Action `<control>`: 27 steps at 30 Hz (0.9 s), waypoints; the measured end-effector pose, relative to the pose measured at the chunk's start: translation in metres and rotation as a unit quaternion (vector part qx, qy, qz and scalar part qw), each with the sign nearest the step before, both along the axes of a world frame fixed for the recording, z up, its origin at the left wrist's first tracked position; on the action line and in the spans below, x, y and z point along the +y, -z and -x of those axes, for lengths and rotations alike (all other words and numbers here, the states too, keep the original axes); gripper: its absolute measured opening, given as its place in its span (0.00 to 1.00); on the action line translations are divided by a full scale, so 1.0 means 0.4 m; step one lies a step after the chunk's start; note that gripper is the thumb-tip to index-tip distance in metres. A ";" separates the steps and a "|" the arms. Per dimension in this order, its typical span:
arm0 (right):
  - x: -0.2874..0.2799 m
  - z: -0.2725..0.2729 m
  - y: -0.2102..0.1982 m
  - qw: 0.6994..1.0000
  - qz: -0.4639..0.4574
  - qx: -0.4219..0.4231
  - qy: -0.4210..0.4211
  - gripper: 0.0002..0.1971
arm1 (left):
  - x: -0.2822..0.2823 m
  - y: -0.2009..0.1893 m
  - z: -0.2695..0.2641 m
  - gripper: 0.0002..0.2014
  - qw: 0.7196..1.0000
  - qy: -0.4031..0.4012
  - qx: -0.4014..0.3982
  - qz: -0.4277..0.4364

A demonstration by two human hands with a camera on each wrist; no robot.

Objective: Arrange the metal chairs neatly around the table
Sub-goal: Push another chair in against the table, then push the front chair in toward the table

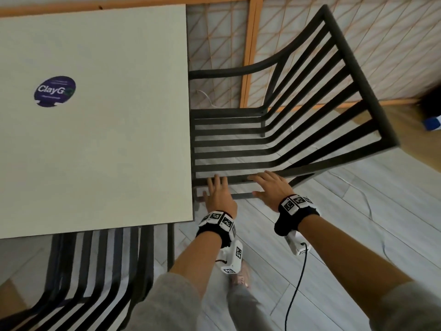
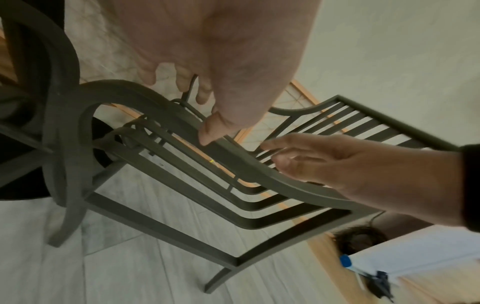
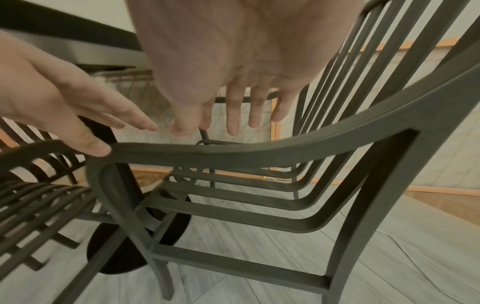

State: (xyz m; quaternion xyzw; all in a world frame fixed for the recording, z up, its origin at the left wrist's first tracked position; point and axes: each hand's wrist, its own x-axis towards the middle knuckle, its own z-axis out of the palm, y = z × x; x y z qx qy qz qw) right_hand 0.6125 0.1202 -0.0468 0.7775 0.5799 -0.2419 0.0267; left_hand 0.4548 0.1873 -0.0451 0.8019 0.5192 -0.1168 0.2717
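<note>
- Nearest the person, a second metal chair [image 1: 100,266] sits tucked at the near edge of the table [image 1: 95,139], its slats running under the tabletop
- Both hands reach out over the near armrest [image 3: 233,153] of the dark slatted chair [image 1: 274,139] standing at the table's right side
- The left hand [image 1: 218,195] has its fingers straight; in the wrist views its thumb tip touches the armrest near the front bend, and the fingers extend past the rail without curling round it
- The right hand [image 1: 269,189] is likewise spread flat with fingers relaxed, hovering just above the same armrest further back; whether the palm touches the rail cannot be told
- Neither hand grips anything
- The relation that matters: the armrest's long axis runs left to right across both palms, from the table edge toward the backrest [image 1: 346,87]; the left hand is nearer the table, the right nearer the backrest
- The seat front lies just beside the table edge, with the backrest slanting away to the right, so the chair looks close to its place; my judgement is that any remaining move is a small squaring nudge
- In the way: the table's round pedestal base [image 3: 135,246] lies near the chair's front leg
- Beyond stands a wooden lattice screen [image 1: 250,56], with a thin cable [image 1: 202,96] on the floor beside it
</note>
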 end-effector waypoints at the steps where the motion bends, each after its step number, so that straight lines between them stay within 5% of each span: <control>1: -0.014 0.023 -0.015 1.000 -0.003 0.002 0.003 0.28 | -0.021 -0.019 0.012 0.39 1.000 0.004 -0.003 0.011; 9: -0.178 0.282 -0.168 0.998 -0.045 0.002 0.042 0.25 | -0.190 -0.192 0.237 0.29 0.991 0.061 -0.038 0.113; 17: -0.319 0.731 -0.347 0.995 -0.097 0.032 0.009 0.19 | -0.249 -0.436 0.763 0.19 0.966 0.193 0.007 0.172; 21: -0.352 0.961 -0.445 0.993 -0.096 0.043 -0.058 0.19 | -0.208 -0.483 1.050 0.26 0.968 0.137 0.034 0.208; 27: -0.367 1.233 -0.456 0.987 -0.008 0.062 -0.151 0.36 | -0.205 -0.459 1.407 0.40 0.968 0.062 0.108 0.220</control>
